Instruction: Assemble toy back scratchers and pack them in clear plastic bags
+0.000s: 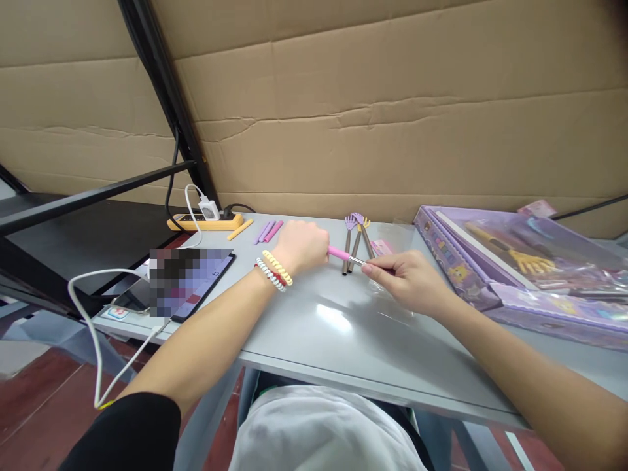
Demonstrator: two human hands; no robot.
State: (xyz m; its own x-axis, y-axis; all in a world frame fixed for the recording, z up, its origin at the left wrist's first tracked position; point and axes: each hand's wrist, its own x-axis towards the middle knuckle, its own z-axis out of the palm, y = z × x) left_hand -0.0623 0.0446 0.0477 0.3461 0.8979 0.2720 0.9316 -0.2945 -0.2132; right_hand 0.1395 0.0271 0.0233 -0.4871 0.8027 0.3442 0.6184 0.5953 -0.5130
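My left hand (304, 247) is closed in a fist around a pink handle sleeve (338, 252). A thin metal rod (357, 260) runs out of the sleeve, and the fingers of my right hand (409, 281) pinch its other end; together they look like a back scratcher. Whatever lies beyond the right fingers is hidden. Just behind my hands, several hand-shaped back scratchers (358, 222) with purple and yellow heads and bare metal rods lie on the table. Loose handle sleeves, a yellow one (240, 229) and purple and pink ones (267, 231), rest behind my left hand.
A purple printed box (456, 278) stands on the right, with a yellow back scratcher (527, 260) and plastic wrapping in it. Clear plastic bags (392, 301) lie near my right hand. To the left are a tablet (209, 278), white cables and a yellow power strip (220, 223).
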